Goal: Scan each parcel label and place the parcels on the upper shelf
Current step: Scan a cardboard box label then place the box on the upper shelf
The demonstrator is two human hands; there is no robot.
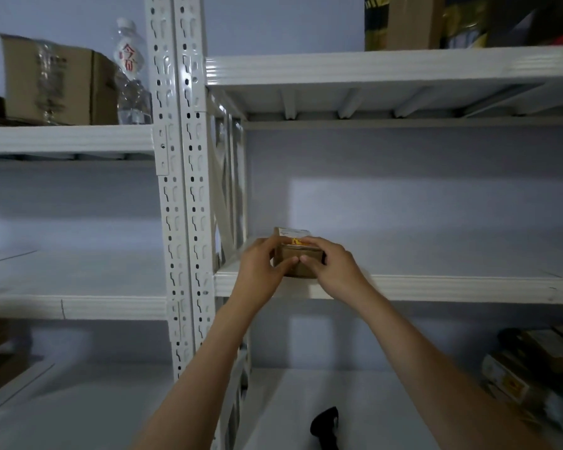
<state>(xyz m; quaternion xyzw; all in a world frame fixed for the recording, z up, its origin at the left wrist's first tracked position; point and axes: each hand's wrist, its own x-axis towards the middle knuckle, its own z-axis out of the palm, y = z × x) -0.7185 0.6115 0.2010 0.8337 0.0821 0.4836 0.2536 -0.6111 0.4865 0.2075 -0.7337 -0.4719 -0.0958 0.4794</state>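
Both hands, left (260, 264) and right (333, 266), gripping small parcel (301, 259) at shelf (452, 287) front edge.

Head-worn wide view, facing white metal shelving straight on
The single camera looks forward and slightly up along both outstretched forearms, close to the white perforated steel upright (182, 203); the ribbed white shelf edge (436, 287) lies near mid-frame, and straight lines bow toward the borders

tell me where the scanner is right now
In the head view the black scanner lies on the lower shelf at bottom centre, between the two forearms, below the parcel both hands hold.
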